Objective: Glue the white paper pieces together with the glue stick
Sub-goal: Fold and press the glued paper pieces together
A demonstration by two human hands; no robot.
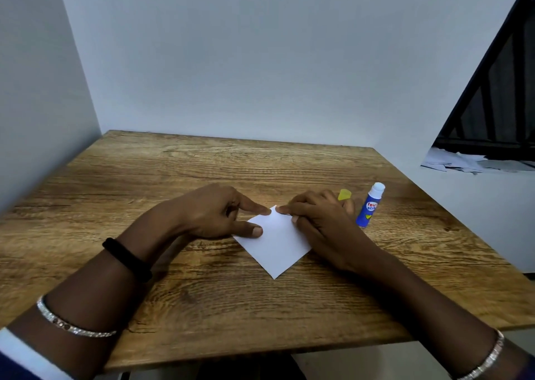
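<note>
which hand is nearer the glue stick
The right hand, right beside the uncapped glue stick; the left hand lies across the white paper from it.

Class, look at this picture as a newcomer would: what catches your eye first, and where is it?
First, the white paper square lying cornerwise on the wooden table, with the left hand and right hand touching its far corner from either side. Next, the blue glue stick standing uncapped just right of the right hand, its yellow cap behind that hand's knuckles.

Wooden table (202, 171), white walls (260, 61), perhaps dark window (498, 96)
</note>
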